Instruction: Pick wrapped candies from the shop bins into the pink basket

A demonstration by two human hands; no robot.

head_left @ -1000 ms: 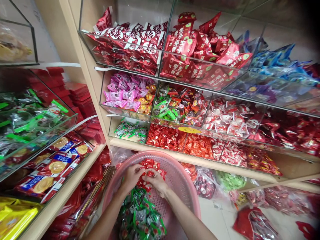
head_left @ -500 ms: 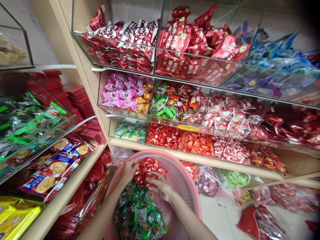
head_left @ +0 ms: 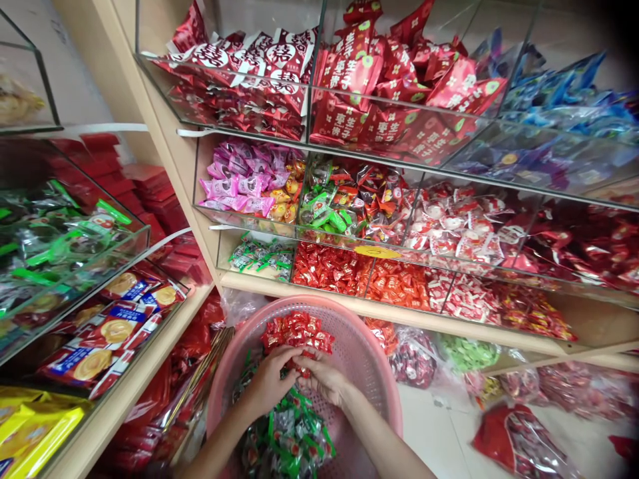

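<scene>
My right hand [head_left: 327, 380] has its fingers curled around a few red-wrapped candies [head_left: 305, 361] above a pink plastic basket [head_left: 383, 372]. My left hand [head_left: 273, 380] meets it from the other side, its fingertips pinched on the same candies and partly hidden. Just beyond my fingers lies a heap of red-wrapped candies [head_left: 299, 327] inside the basket. Under my wrists, nearer to me, is a pile of clear and green-wrapped candies [head_left: 294, 436].
Shelves ahead hold clear bins of red candies [head_left: 324, 269], orange candies [head_left: 397, 283] and purple packets [head_left: 237, 176]. Biscuit packs [head_left: 112, 332] fill the left shelf. Plastic bags of sweets [head_left: 414, 359] sit on the floor to the right.
My left hand has moved right and toward me, from the left side of the red heap to my right hand. My right hand has drawn slightly away from the heap.
</scene>
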